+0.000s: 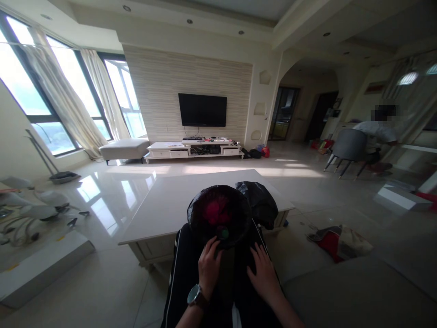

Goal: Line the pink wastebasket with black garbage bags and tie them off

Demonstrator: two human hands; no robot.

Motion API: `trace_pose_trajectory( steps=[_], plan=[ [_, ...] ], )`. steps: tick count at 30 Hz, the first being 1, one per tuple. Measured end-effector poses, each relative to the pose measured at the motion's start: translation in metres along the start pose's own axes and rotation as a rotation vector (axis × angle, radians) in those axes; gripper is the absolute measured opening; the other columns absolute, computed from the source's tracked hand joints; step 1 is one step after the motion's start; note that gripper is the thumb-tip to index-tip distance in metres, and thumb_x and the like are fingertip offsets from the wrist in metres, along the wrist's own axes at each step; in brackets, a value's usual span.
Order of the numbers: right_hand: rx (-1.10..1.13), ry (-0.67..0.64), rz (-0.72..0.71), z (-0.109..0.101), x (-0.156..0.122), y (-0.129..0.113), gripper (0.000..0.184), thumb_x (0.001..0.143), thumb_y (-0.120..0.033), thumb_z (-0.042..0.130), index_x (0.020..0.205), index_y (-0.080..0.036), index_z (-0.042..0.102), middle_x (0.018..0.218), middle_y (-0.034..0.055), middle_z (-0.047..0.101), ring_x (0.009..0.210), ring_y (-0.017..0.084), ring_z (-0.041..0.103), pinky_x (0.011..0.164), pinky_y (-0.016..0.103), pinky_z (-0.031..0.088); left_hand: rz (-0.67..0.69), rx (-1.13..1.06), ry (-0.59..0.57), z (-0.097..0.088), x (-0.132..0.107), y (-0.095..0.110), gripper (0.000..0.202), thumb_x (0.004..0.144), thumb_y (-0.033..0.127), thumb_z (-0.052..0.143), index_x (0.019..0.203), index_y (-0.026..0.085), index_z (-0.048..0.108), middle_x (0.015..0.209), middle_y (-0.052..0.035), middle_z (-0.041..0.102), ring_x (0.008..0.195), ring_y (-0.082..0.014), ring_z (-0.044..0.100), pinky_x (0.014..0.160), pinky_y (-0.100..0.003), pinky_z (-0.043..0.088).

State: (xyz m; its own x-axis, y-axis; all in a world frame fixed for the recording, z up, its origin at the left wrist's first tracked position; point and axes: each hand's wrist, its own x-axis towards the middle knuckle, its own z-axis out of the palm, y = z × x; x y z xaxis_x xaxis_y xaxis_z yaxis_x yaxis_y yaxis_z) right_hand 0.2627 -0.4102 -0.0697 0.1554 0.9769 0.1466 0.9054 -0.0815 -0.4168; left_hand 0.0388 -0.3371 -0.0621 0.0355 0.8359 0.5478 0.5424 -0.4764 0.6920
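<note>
A round bin lined with a black plastic bag (194, 223) stands between my knees, its mouth facing me. Inside it lie something bright pink-red (216, 210) and a small dark green round item (223, 233), neither clear enough to name. My left hand (209, 264), with a watch on the wrist, has its fingers closed over the near rim of the bin. On my right thigh rests my right hand (262, 271), open, fingers spread, holding nothing. A filled black plastic bag (257, 200) sits just right of the bin on the white table.
The white coffee table (160, 200) is before my knees. A red and beige bag (341, 243) lies on the floor at right, near a white box (396, 196). Lamp parts (37, 205) and a long box (48, 269) are at left. A person (378, 132) sits bent at far right.
</note>
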Motion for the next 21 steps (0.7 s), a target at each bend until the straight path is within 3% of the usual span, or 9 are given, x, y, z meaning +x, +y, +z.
trace_pose_trajectory(
  steps=[3,6,10,15,21],
  plan=[
    [-0.052,-0.049,-0.018,-0.002,-0.012,-0.016,0.061,0.087,-0.029,0.059,0.148,-0.031,0.062,0.175,0.0024,0.027,0.164,0.041,0.015,0.128,0.063,0.023,-0.035,-0.021,-0.004,0.003,-0.004,0.001,0.029,0.098,0.022,0.056,0.125,0.026,0.069,0.141,-0.0066,0.066,0.129,-0.0258,0.065,0.11,-0.045,0.056],
    [-0.054,-0.062,-0.055,-0.004,-0.021,-0.021,0.058,0.087,-0.029,0.058,0.144,-0.038,0.065,0.175,-0.0044,0.028,0.164,0.041,0.011,0.129,0.064,0.02,-0.059,-0.028,-0.003,0.007,-0.007,0.0,0.029,0.098,0.023,0.056,0.123,0.026,0.07,0.142,-0.0073,0.065,0.13,-0.0271,0.065,0.111,-0.048,0.056],
    [-0.045,-0.047,-0.044,-0.01,-0.021,-0.017,0.055,0.09,-0.03,0.056,0.143,-0.038,0.066,0.174,-0.0049,0.031,0.164,0.039,0.014,0.128,0.062,0.023,-0.066,-0.028,0.023,0.008,-0.008,0.001,0.038,0.099,0.025,0.056,0.135,0.028,0.065,0.157,-0.007,0.053,0.138,-0.0284,0.06,0.114,-0.048,0.054],
    [-0.025,-0.058,-0.037,-0.013,-0.02,-0.016,0.054,0.091,-0.031,0.054,0.144,-0.038,0.065,0.174,-0.0061,0.031,0.164,0.038,0.014,0.128,0.063,0.023,-0.153,-0.019,0.064,0.006,-0.011,0.005,0.054,0.099,0.034,0.061,0.152,0.034,0.051,0.17,-0.0078,0.032,0.143,-0.0332,0.055,0.101,-0.046,0.063],
    [-0.016,-0.065,-0.025,-0.014,-0.02,-0.019,0.053,0.092,-0.031,0.053,0.142,-0.038,0.066,0.174,-0.0065,0.031,0.165,0.038,0.013,0.127,0.064,0.022,-0.13,-0.083,0.149,0.012,-0.019,0.003,0.072,0.095,0.036,0.066,0.159,0.032,0.033,0.169,-0.015,0.02,0.151,-0.0379,0.043,0.111,-0.058,0.055]
  ],
)
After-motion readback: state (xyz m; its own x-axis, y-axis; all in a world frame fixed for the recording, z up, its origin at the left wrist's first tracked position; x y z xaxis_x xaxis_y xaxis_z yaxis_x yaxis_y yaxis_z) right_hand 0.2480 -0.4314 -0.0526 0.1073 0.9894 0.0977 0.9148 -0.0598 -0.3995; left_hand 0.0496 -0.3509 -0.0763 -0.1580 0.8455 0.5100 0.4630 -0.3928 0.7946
